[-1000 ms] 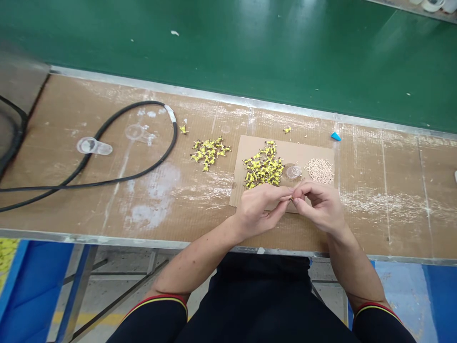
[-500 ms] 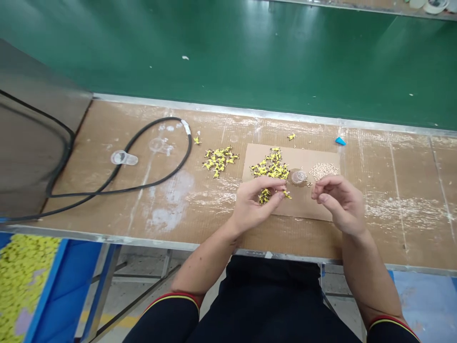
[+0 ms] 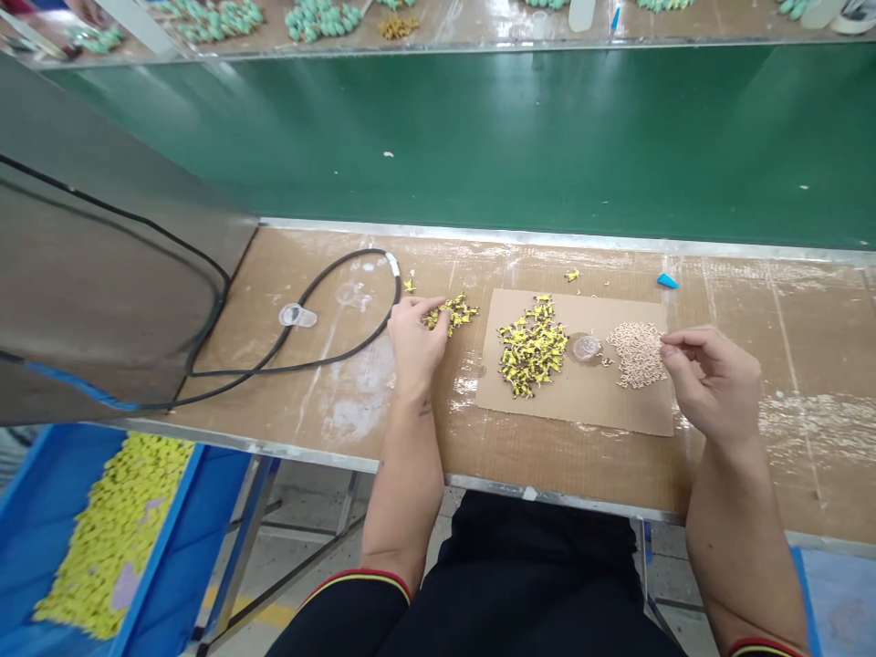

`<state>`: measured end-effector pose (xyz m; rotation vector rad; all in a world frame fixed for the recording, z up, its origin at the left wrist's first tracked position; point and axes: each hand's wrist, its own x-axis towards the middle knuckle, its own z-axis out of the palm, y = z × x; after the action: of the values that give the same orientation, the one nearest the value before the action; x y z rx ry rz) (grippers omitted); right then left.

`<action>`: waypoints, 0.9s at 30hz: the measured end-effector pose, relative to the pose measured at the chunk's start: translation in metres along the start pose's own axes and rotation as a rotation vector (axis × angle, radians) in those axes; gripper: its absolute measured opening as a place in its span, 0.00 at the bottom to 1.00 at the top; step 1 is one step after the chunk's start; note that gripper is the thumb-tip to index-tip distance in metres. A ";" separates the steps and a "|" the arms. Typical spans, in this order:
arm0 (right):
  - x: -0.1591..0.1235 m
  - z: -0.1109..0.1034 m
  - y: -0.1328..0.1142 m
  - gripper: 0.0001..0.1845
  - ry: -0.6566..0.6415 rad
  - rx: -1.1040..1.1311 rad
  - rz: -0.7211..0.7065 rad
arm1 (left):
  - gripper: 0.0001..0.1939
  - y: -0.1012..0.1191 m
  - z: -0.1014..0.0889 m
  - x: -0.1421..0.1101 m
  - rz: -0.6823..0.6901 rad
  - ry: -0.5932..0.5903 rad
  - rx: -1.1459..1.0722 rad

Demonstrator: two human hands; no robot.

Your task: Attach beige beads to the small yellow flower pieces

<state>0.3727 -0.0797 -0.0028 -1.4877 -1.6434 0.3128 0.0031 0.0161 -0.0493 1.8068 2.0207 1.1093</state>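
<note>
My left hand (image 3: 414, 342) rests its fingertips on the edge of a loose heap of small yellow folded pieces (image 3: 453, 314) lying on the bare bench. What it holds is hidden by the fingers. My right hand (image 3: 712, 383) hovers at the right edge of a heap of pale beads (image 3: 636, 354), with thumb and forefinger close together and nothing visible between them. Both the beads and a larger yellow heap (image 3: 532, 348) lie on a cardboard sheet (image 3: 581, 401), with a clear round cap (image 3: 587, 348) between the heaps.
A black cable (image 3: 328, 321) loops across the left of the wooden bench, around clear plastic scoops (image 3: 297, 316). A blue wedge (image 3: 668, 281) lies near the green belt (image 3: 479, 137). A blue bin (image 3: 116, 538) of yellow pieces sits below left, beside a grey metal cover (image 3: 88, 274).
My hands have moved apart: the left has gone to the heap off the cardboard, the right to the beads. The view has tilted up, showing a far bench and more of the blue bin.
</note>
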 end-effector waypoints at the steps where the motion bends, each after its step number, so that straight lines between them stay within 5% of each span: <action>1: 0.001 -0.002 0.002 0.04 0.008 -0.054 -0.011 | 0.11 0.001 -0.001 -0.001 0.008 0.052 -0.003; 4: 0.005 -0.009 0.009 0.06 -0.032 -0.144 -0.009 | 0.13 0.012 -0.006 -0.005 0.090 0.137 -0.064; 5: 0.006 -0.011 0.011 0.06 -0.078 -0.150 -0.007 | 0.12 0.017 -0.009 -0.007 0.155 0.068 -0.098; 9: 0.009 -0.013 0.016 0.09 -0.450 -0.143 -0.010 | 0.11 0.034 -0.015 -0.013 0.455 -0.536 -0.176; 13: 0.009 -0.008 0.015 0.10 -0.774 -0.182 -0.017 | 0.14 0.037 -0.014 -0.013 0.514 -0.761 -0.148; 18: 0.004 0.002 0.010 0.11 -0.833 -0.344 -0.028 | 0.14 0.031 -0.006 -0.014 0.491 -0.848 -0.158; 27: 0.002 0.014 -0.008 0.11 -0.858 -0.613 0.014 | 0.12 0.036 0.003 -0.019 0.463 -0.763 -0.133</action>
<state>0.3567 -0.0748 -0.0044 -1.9640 -2.5715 0.5359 0.0367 -0.0020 -0.0342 2.2189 1.1045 0.4790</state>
